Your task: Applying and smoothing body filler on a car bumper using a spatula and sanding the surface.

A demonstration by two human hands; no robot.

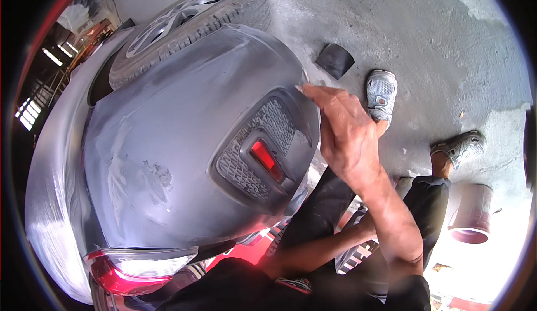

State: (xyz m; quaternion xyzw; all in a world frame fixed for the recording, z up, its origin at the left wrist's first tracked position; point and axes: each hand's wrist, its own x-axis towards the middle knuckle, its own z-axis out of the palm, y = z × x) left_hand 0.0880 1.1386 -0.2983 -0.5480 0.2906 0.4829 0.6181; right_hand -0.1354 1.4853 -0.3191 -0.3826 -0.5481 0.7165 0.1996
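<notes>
My right hand (351,129) is closed at the edge of a dull grey car bumper (162,143). Its fingertips pinch together near the bumper's upper right rim, and what they hold, if anything, is too small to make out. Below and left of that hand, a textured bumper grille (243,168) surrounds a red reflector (267,159). My left forearm (321,249) runs rightward behind the right forearm, and its hand is hidden there. Whitish scuffs and a rough patch (159,174) mark the bumper's surface.
A tyre on an alloy wheel (184,17) lies beyond the bumper. A red and clear tail light (140,266) is at lower left. On the concrete floor are a curved dark sheet (335,60), my grey clogs (382,94) and a pinkish tub (471,213).
</notes>
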